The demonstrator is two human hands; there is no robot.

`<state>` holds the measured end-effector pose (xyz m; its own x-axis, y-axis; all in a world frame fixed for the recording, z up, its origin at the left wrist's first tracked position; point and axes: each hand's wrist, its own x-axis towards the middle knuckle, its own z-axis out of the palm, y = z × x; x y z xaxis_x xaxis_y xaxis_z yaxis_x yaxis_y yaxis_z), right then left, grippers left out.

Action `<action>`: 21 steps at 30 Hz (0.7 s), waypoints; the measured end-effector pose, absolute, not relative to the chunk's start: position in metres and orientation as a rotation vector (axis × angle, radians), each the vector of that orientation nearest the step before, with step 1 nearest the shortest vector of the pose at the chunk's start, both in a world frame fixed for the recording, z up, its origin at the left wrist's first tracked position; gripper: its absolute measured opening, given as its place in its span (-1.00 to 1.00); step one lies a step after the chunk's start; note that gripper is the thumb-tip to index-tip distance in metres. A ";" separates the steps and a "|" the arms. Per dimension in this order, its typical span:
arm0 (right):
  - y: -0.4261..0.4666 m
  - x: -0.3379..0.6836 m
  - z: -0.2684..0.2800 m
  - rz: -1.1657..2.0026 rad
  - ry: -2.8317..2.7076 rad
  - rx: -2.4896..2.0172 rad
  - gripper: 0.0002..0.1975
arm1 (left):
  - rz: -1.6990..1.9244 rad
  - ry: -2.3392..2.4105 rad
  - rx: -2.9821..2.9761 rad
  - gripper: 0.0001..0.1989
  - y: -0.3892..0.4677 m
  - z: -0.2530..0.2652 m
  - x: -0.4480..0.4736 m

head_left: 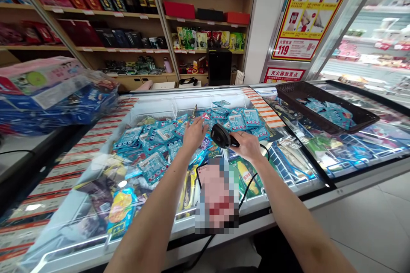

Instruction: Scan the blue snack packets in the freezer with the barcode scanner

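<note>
Reaching into the open freezer (166,96), the left hand (194,134) lay palm down with its fingers (202,122) spread wide and flat, gripping nothing; the tips rested on or just above the blue packets (160,136), and whether they truly touched could not be told. The packets were heaped under and all around those fingers, filling the middle of the freezer and running further back beyond the fingertips.

Just beside them, on the thumb side, the right hand (248,146) was curled tightly around the handle of a black scanner (221,135). The scanner's head jutted out from the closed fingers toward the left hand, near it but apart, and tilted down at the packets. A black cable (248,190) trailed from below the right wrist toward the person and over the freezer's front edge.

Between the two forearms, nearer than the fingers, a blurred card or screen stood against the front edge. Well off to the right of the right hand, a dark basket (323,106) sat on the glass lid with more blue packets inside it.
</note>
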<state>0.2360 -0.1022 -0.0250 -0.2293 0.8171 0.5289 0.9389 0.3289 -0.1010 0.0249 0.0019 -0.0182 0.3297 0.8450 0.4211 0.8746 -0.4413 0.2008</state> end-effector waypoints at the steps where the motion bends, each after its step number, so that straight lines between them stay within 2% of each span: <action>1: -0.102 0.236 -0.025 -0.327 -2.110 -1.540 -0.67 | -0.691 -1.612 -2.550 -0.56 0.008 -0.018 0.029; 6: -0.101 0.237 -0.024 -0.320 -2.127 -1.552 -0.66 | -0.398 -1.654 -2.608 -0.54 0.024 -0.017 0.043; 14: -0.103 0.235 -0.021 -0.314 -2.144 -1.569 -0.66 | -0.246 -1.817 -2.434 -0.57 0.007 0.002 0.034; 17: -0.104 0.234 -0.021 -0.328 -2.148 -1.558 -0.67 | -0.506 -1.904 -2.390 -0.56 -0.003 0.005 0.024; 21: -0.104 0.233 -0.022 -0.354 -2.151 -1.534 -0.69 | -1.270 -1.964 -2.371 -0.60 -0.012 -0.007 0.008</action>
<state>0.2327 -0.1041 -0.0221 -0.2630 0.8163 0.5143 0.9381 0.3408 -0.0613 0.0076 -0.0124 -0.0073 0.0223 0.9038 0.4275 0.7607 -0.2928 0.5793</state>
